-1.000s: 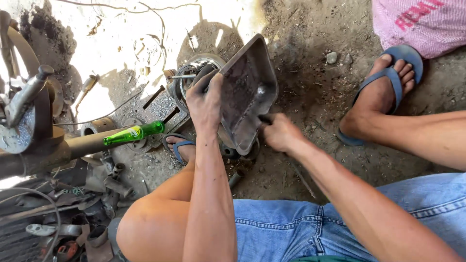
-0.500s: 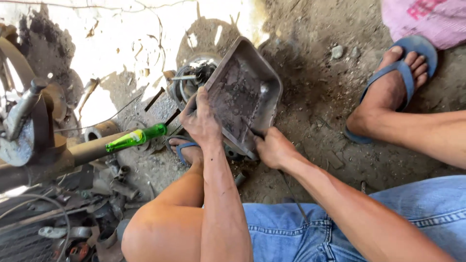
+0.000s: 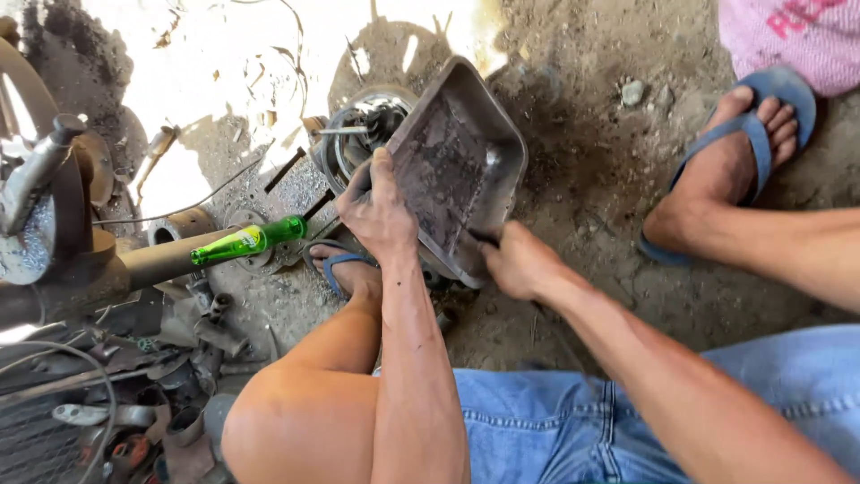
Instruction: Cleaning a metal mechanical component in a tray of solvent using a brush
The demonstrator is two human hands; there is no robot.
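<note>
Left hand (image 3: 381,211) is closed over the near-left rim of a rectangular metal tray (image 3: 452,170), fingers curled over the edge; right hand (image 3: 515,264) is clamped on the tray's lower corner, fingers wrapped around it. Between them they hold the tray tilted up on edge, clear of the dirt ground (image 3: 582,161), just in front of a round metal hub (image 3: 358,130) with a pin sticking out of it.

By its look the tray is stiff sheet metal, light enough for two hands, and it should not flex. Its greasy, grimy skin probably makes it slippery, so the rolled rim and the corners seem the surest places to grip. It is shallow, grey, with rounded corners, and dark oily residue is smeared across its floor.

A green glass bottle (image 3: 249,242) lies near the left hand, beside a rusty pipe (image 3: 157,260) and scattered metal parts.
</note>
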